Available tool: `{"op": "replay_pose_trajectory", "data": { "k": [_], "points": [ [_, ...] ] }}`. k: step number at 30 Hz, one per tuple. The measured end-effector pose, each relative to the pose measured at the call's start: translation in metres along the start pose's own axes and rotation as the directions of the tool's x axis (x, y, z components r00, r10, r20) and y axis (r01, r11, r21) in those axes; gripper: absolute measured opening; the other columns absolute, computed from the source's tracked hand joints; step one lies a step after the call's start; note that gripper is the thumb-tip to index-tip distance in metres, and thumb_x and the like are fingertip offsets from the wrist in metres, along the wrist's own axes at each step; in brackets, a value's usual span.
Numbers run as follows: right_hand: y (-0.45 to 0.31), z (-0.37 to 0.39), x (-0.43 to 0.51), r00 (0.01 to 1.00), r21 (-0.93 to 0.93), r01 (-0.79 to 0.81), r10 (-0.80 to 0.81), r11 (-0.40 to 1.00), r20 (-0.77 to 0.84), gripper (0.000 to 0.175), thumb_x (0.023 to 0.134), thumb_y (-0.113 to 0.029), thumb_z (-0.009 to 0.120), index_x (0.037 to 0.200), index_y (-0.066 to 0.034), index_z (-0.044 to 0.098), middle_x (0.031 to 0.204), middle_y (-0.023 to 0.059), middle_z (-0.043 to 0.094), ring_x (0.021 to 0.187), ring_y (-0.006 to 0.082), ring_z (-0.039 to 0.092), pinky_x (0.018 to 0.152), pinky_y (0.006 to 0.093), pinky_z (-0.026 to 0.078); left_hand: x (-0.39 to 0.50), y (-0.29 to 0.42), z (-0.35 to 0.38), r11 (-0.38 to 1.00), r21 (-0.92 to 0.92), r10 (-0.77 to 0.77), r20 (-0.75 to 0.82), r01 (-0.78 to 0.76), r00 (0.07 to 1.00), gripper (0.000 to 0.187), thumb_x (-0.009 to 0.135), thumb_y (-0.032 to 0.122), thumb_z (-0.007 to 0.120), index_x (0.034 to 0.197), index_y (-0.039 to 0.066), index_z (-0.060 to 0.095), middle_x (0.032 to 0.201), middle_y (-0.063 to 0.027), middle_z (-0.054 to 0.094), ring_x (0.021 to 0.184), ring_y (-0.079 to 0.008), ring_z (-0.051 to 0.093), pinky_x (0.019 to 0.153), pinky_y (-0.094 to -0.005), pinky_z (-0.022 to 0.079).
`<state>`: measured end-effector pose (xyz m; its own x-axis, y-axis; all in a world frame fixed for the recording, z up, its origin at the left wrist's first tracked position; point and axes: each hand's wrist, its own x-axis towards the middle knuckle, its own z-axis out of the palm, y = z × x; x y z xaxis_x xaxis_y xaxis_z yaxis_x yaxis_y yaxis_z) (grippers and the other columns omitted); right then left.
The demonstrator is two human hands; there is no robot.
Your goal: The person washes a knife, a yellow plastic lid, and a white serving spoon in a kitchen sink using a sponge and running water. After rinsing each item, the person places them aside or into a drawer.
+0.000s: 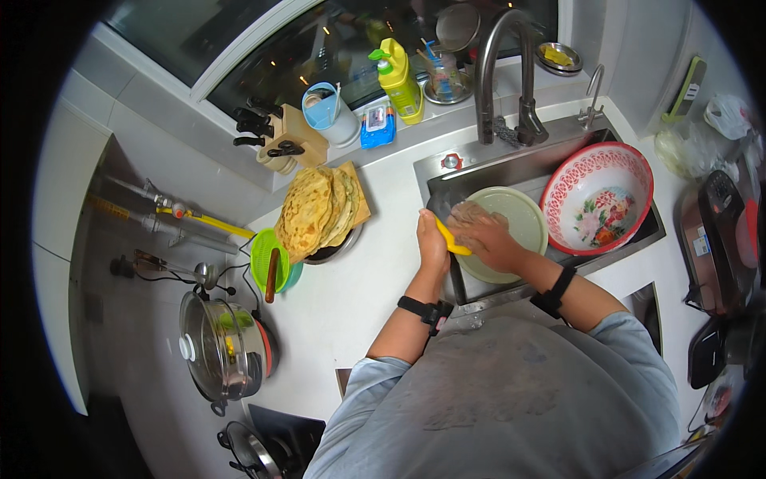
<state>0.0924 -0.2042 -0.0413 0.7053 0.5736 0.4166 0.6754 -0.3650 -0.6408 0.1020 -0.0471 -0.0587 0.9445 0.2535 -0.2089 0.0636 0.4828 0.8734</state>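
Observation:
Over the left part of the steel sink [461, 293], my left hand [432, 242] grips a yellow object [450, 236] with a slim, curved edge showing. What kind of thing it is, I cannot tell. Against its other side lies my right hand [488, 236], its fingers blurred and partly hiding it. Beneath my right hand stands a pale green basin [526, 221] that appears to hold water. Beside it, a red-rimmed enamel basin [643, 179] with a floral pattern rests tilted in the sink.
A tall faucet [485, 90] arches behind the basins. Stacked flatbreads [308, 206] and a green strainer [263, 248] stand left on the white counter [350, 305]. Farther left is a glass-lidded pot [215, 347]. A knife block [299, 135] and yellow pump bottle [402, 84] line the sill.

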Motion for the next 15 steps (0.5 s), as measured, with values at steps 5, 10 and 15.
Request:
{"op": "replay_pose_trajectory", "data": {
  "k": [5,10,15],
  "points": [
    [-0.007,-0.009,-0.002,0.997,-0.004,0.071,-0.071,0.998,-0.005,0.036,0.088,-0.013,0.050,0.124,-0.0119,0.055,0.126,0.0204,0.052,0.115,0.0392,0.046,0.101,0.0453,0.034,-0.006,0.009,0.000,0.998,0.045,-0.036,0.028,0.034,0.999,0.040,0.102,0.039,0.033,0.106,0.003,0.051,0.096,-0.0044,0.053,0.086,-0.0141,0.051,0.080,-0.0298,0.044],
    [0.023,-0.005,0.030,0.992,-0.037,0.094,-0.097,0.995,-0.084,0.038,0.091,-0.012,0.049,0.128,-0.0066,0.050,0.132,0.0202,0.048,0.125,0.0388,0.042,0.106,0.0433,0.030,-0.022,-0.001,0.009,0.996,0.072,-0.061,0.153,0.051,0.986,0.041,0.102,0.039,0.031,0.108,0.004,0.051,0.103,-0.0090,0.059,0.092,-0.0173,0.058,0.082,-0.0316,0.048],
    [0.054,0.008,0.032,0.936,0.437,-0.249,0.330,0.864,-0.119,0.037,0.092,-0.010,0.051,0.127,-0.0019,0.047,0.125,0.0170,0.054,0.119,0.0309,0.051,0.100,0.0367,0.038,-0.022,0.007,-0.002,0.979,0.202,-0.041,0.180,0.004,0.983,0.037,0.101,0.038,0.036,0.105,0.005,0.052,0.093,-0.0046,0.056,0.082,-0.0130,0.055,0.076,-0.0294,0.047]
  ]
}}
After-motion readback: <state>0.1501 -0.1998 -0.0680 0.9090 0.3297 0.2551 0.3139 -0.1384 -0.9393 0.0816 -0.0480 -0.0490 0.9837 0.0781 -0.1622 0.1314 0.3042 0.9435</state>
